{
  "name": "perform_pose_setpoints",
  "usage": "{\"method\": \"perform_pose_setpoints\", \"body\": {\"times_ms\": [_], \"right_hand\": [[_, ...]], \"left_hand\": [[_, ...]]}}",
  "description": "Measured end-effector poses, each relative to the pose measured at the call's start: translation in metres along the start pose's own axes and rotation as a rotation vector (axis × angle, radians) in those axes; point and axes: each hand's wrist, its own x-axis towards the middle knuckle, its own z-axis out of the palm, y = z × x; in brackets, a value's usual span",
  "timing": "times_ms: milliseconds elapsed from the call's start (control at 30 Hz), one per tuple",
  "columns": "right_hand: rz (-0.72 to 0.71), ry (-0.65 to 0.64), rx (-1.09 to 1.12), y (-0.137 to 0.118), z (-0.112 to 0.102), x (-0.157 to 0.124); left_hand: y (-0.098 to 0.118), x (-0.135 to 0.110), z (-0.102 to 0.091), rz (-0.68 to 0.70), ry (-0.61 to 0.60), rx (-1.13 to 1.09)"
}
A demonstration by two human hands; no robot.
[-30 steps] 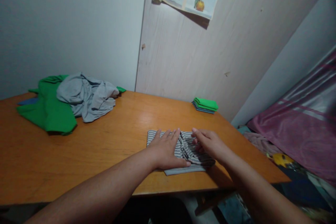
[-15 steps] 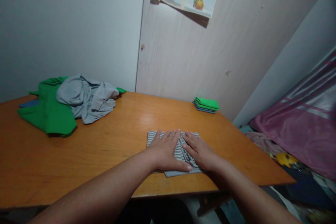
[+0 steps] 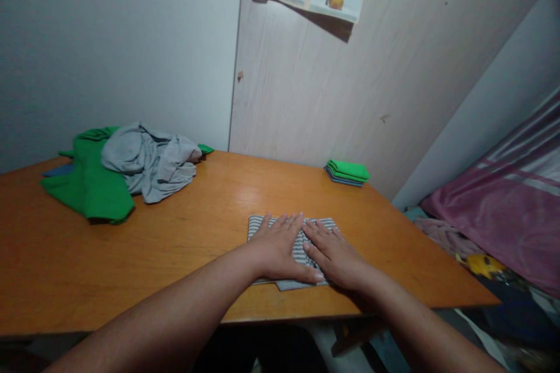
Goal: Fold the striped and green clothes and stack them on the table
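Under the left grip [image 3: 276,252] and right grip [image 3: 336,257]: striped cloth [image 3: 299,254], folded, lying on the surface [image 3: 196,256] near its front edge.
Left grip: spread wide, palm down on the striped cloth's left part, thumb pointing toward the right grip.
Right grip: flattened, palm down, fingers closer together, on the striped cloth's right part.
Left of and beyond the left grip: gray cloth [image 3: 153,166], crumpled, partly over green cloth [image 3: 100,189].
Beyond the right grip: folded stack [image 3: 349,171], green over blue-gray, near the wall.
Right of the right grip, past the surface: pink fabric [image 3: 503,215].
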Motion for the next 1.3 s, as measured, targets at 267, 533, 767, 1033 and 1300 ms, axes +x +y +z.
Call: {"method": "perform_pose_setpoints", "body": {"times_ms": [267, 533, 767, 1033, 1300], "right_hand": [[0.009, 0.354, 0.435, 0.021, -0.014, 0.004], [-0.039, 0.275, 0.415, 0.016, -0.017, -0.034], [-0.096, 0.248, 0.114, 0.017, 0.002, -0.053], [-0.086, 0.287, 0.225, 0.015, 0.005, -0.046], [-0.160, 0.357, 0.276, 0.006, 0.005, -0.044]], "left_hand": [[-0.002, 0.004, -0.005, -0.035, 0.044, -0.085], [-0.008, 0.010, -0.002, -0.072, 0.092, -0.114], [-0.010, 0.008, 0.001, -0.032, 0.114, -0.050], [-0.008, 0.002, 0.004, 0.072, 0.170, 0.006], [-0.003, 0.006, 0.004, 0.344, 0.310, 0.010]]}}
